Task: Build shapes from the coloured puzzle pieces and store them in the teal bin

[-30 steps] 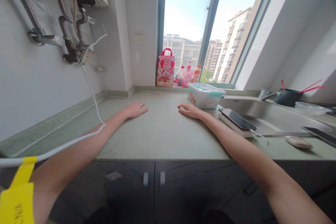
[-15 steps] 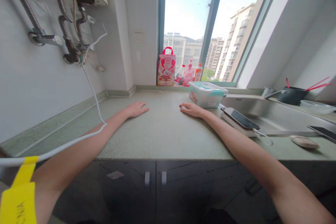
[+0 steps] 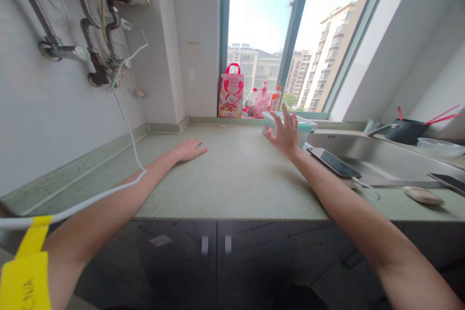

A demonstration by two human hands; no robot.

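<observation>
My left hand (image 3: pixel 189 150) lies flat on the pale green countertop (image 3: pixel 225 184), fingers stretched out and holding nothing. Raised off the counter, my right hand (image 3: pixel 285 134) has its fingers spread. It is in front of a clear plastic storage box (image 3: pixel 307 131) with a turquoise-edged lid, hiding much of it. Whether the fingers touch the box I cannot tell. Right of that hand, a phone (image 3: pixel 334 162) with a white cable plugged in lies at the sink's edge.
A steel sink (image 3: pixel 385 160) is on the right, with a soap-like bar (image 3: pixel 423 195) and a second phone (image 3: pixel 448 182) nearby. A pink bag (image 3: pixel 231 97) and several bottles stand on the windowsill. A white cable (image 3: pixel 105 197) crosses above my left forearm.
My right hand has lifted from the counter and moved right, up in front of the storage box, its fingers spreading. My left hand has stayed in place.
</observation>
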